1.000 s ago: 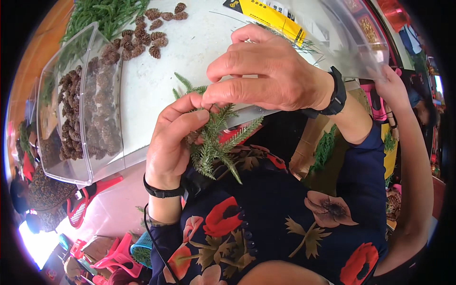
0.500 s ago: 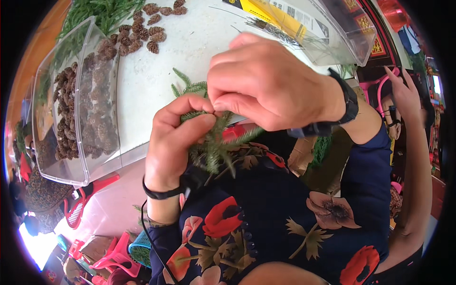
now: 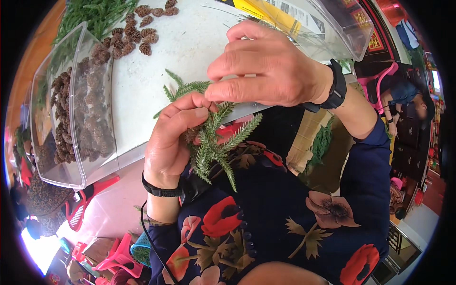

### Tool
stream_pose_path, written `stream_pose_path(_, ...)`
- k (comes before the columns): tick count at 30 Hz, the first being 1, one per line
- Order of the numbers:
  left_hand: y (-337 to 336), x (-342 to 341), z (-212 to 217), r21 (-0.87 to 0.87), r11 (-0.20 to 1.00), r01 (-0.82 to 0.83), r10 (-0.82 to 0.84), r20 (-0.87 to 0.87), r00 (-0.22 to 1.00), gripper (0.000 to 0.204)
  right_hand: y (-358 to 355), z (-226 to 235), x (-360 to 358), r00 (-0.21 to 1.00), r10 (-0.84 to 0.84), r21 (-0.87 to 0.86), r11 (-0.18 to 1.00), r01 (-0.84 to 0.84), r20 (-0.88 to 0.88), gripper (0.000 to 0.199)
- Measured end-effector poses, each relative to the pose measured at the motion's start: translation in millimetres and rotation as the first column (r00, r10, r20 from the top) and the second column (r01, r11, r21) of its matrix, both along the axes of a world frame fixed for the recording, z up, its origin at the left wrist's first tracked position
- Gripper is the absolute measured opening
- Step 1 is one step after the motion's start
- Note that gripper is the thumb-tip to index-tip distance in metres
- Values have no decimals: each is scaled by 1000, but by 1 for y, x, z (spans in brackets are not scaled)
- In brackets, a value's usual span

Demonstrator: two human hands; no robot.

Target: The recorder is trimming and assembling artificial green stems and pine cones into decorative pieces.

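My left hand (image 3: 173, 126) is closed around a green artificial pine sprig (image 3: 213, 147), thumb pressed against the forefinger. Needled branches stick out above the fingers and hang below them over my lap. A brown pine cone (image 3: 192, 135) partly shows within the sprig, mostly covered by the hand. Just above the sprig, my right hand (image 3: 266, 71) has its fingers apart, the lowest fingertip close to my left fingertips. Nothing shows between its fingers, though the thumb is mostly hidden.
On the white table (image 3: 166, 52) lie loose pine cones (image 3: 130, 38) and a heap of green sprigs (image 3: 92, 19). At left stands a clear bin (image 3: 80, 176) of cones. Another clear bin (image 3: 351, 42) and a yellow package (image 3: 266, 14) are at the far right.
My right hand has come out of its pinch at my left fingertips, its fingers spreading. The sprig shows more fully below my left hand. Another person's raised arm at right has gone from view.
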State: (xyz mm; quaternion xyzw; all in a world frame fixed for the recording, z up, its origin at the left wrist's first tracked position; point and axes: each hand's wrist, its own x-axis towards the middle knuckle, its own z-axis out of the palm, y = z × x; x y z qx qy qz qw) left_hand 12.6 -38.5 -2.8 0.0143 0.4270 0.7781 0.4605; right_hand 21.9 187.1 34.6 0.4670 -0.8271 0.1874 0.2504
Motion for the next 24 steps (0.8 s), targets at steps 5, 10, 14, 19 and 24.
stream_pose_path(5,5,6,3,-148,987,-64,18,-293,956,10,-3,0,5,997,-5,31,1000,2,80,17)
stream_pose_path(10,8,21,9,-351,865,-359,-84,-806,586,8,-14,25,11,636,-266,172,963,207,724,20)
stream_pose_path(14,7,18,12,-313,892,-328,76,-610,789,8,4,24,15,335,-360,165,856,489,871,22)
stream_pose_path(19,4,16,1,-239,943,-230,159,-284,945,10,74,-27,45,387,-759,501,642,581,523,33)
stream_pose_path(24,12,15,-2,-195,960,-203,150,-255,955,12,79,-50,63,561,-746,431,666,609,360,50)
